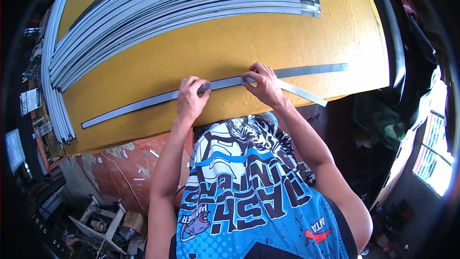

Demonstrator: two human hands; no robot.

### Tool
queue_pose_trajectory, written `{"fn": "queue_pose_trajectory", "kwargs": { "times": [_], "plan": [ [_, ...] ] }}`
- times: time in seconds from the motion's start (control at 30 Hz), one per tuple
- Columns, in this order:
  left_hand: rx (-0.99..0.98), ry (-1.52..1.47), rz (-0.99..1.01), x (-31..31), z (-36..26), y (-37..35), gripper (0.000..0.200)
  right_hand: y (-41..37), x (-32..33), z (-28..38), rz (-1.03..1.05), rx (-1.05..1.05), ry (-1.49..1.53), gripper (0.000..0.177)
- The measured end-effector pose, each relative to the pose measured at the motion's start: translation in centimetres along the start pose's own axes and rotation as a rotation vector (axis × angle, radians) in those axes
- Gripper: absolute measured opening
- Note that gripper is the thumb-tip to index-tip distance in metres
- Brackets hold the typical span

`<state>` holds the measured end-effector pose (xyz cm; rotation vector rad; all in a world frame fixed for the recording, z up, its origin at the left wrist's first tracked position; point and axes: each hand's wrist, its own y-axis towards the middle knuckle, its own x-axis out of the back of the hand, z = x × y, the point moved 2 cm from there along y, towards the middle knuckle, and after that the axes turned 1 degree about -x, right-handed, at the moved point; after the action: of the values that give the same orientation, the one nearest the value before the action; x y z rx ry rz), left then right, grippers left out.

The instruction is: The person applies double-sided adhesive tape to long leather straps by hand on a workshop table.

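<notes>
A long dark strip (314, 71) lies across the yellow tabletop, with a narrower light grey strip (143, 104) laid along its left and middle part. To the right of my right hand, the light strip's free end (304, 93) angles away from the dark one toward the table's near edge. My left hand (192, 97) is closed over the layered strips near their middle, thumb and fingers pinched on them. A short way to the right, my right hand (264, 84) pinches the light strip where it parts from the dark one. My fingers partly hide both strips.
Many long grey strips (191, 5) lie stacked at the back of the yellow table (230, 43). Another bundle (53, 101) runs down the left edge. Dark sheeting (395, 34) hangs at the right side. A wooden frame (103, 223) stands on the floor at lower left.
</notes>
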<state>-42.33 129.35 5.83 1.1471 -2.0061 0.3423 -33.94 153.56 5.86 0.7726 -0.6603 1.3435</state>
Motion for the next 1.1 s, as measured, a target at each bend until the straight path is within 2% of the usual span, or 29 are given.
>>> {"fn": "queue_pose_trajectory", "kwargs": {
  "times": [0.17, 0.5, 0.6, 0.67, 0.8, 0.87, 1.1],
  "plan": [
    [0.018, 0.137, 0.053, -0.1, -1.3, 0.3, 0.02, -0.1, -0.3, -0.1, 0.001, 0.0, 0.008, 0.02],
    [-0.162, -0.095, 0.015, -5.8, -5.2, 1.9, 0.023, 0.0, -0.4, -0.1, -0.031, 0.026, 0.002, 0.024],
    [-0.145, -0.074, -0.041, -6.2, -5.0, 1.7, 0.026, 0.0, 0.2, -0.1, -0.023, 0.058, 0.014, 0.025],
    [-0.151, -0.08, -0.046, -6.2, -4.9, 1.7, 0.027, -0.2, 1.3, -0.3, 0.006, -0.026, 0.13, 0.027],
    [-0.154, -0.076, -0.085, -6.3, -4.7, 1.6, 0.028, -0.7, 4.3, -2.0, 0.058, -0.116, 0.144, 0.027],
    [-0.141, -0.073, -0.071, -6.4, -4.7, 1.5, 0.027, -1.0, 5.3, -3.2, 0.169, -0.185, 0.099, 0.027],
    [-0.096, -0.072, -0.062, -6.1, -5.1, 1.5, 0.019, -1.6, 6.6, -4.7, 0.152, -0.213, 0.107, 0.029]
  ]
}}
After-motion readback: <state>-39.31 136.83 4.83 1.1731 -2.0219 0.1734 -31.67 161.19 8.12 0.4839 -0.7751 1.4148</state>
